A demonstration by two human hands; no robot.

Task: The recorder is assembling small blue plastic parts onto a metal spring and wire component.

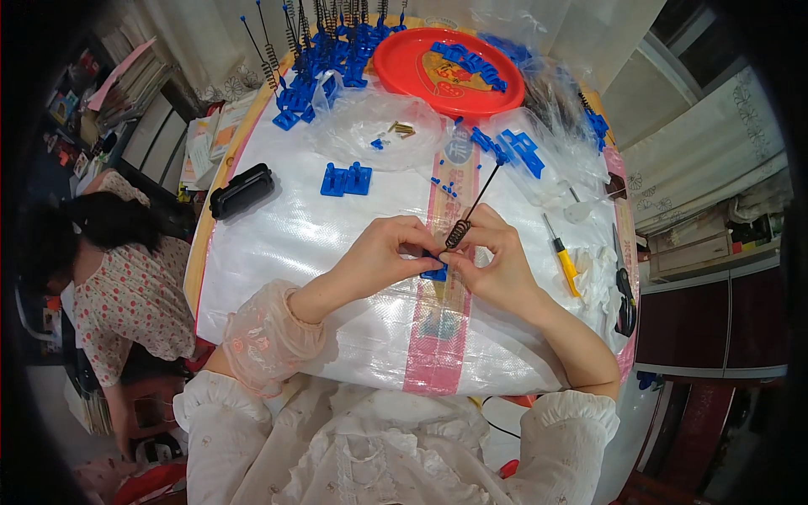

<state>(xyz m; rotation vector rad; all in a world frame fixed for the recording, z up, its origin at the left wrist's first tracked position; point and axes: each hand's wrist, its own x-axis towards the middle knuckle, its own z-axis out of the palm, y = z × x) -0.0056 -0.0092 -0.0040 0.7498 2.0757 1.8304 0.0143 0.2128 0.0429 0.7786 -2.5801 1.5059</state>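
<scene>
White ruffled fabric (337, 446) lay nearest; farther, the left hand (387, 257) pinched a blue plastic block (433, 274), the right hand (497, 252) a black coiled-wire spring (457, 233), fingertips closed. Remotely, I judged the block light, stiff, best edge-held.

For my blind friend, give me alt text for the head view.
A person's left hand and right hand hold a small blue plastic part, with a black spring and rod rising from it, over white sheeting. Beyond sit a red plate of blue pieces and more springs on blue bases; a yellow-handled tool and scissors lie at right.
</scene>
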